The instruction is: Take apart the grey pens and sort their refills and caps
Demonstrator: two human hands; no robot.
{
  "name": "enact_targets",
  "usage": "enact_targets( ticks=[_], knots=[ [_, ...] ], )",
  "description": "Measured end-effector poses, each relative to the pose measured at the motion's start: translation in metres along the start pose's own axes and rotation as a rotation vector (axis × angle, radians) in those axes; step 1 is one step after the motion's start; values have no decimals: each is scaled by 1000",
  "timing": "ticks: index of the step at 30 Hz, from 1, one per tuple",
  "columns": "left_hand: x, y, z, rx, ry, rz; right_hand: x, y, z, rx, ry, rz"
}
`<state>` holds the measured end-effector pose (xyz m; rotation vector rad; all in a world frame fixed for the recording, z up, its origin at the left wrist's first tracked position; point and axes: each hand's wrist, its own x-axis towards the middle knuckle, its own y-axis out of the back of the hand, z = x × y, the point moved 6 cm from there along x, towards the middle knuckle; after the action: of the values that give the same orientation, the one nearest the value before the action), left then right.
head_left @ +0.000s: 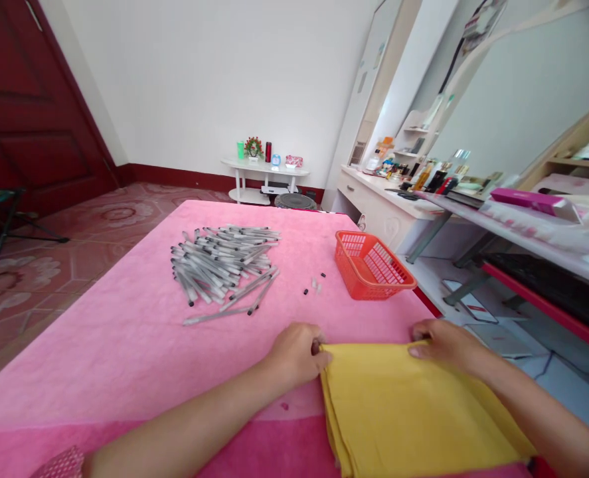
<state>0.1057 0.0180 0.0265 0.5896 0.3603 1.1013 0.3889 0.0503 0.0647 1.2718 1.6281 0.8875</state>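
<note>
A folded yellow cloth (418, 411) lies in layers at the near right of the pink-covered table. My left hand (299, 352) pinches its far left corner between thumb and fingers. On the far edge toward the right, my right hand (441, 342) grips the same cloth, thumb on top. Beyond my left hand a loose heap of grey and white pens (219, 262) with black ends is spread on the table. An orange-red plastic basket (374, 269) stands past the cloth, with nothing seen inside it.
Small black and clear pieces (315, 285) lie between the pens and the basket. A dressing table (374, 192) crowded with bottles and a desk (523, 232) with boxes line the right side. A small white stand (265, 167) is by the far wall.
</note>
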Motion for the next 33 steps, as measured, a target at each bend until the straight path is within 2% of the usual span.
enact_targets(
  ticks=[2,4,8,9,11,14,17,19,20,22,25,27,29,31,33],
  knots=[
    [-1,-1,-3,61,-11,-1,6,11,-45,-176,116,121],
    [-4,0,-2,62,-21,23,7,18,-109,-172,313,168],
    [-11,4,0,-36,-25,-9,8,14,-236,-9,674,152],
    [-14,7,-1,-58,-33,-27,11,10,-260,68,758,157],
    [-21,17,-4,-73,-57,-43,25,-7,-291,266,842,159],
    [-35,44,-13,-13,-98,-42,58,-44,-302,588,830,140],
    [-46,84,-32,60,-67,19,86,-80,-290,693,733,186],
    [-52,121,-51,139,4,161,96,-93,-278,688,692,230],
    [-56,143,-61,207,36,273,97,-96,-273,659,687,254],
    [-65,181,-79,344,63,468,97,-98,-265,584,711,284],
    [-80,225,-102,560,59,672,94,-93,-258,482,770,326],
    [-86,238,-112,679,-5,657,92,-90,-258,408,807,356],
    [-87,239,-121,774,-80,536,92,-92,-261,316,849,345],
    [-85,233,-128,852,-150,390,92,-99,-267,213,888,284],
    [-80,228,-131,912,-222,296,90,-108,-271,114,909,222]
  ],
)
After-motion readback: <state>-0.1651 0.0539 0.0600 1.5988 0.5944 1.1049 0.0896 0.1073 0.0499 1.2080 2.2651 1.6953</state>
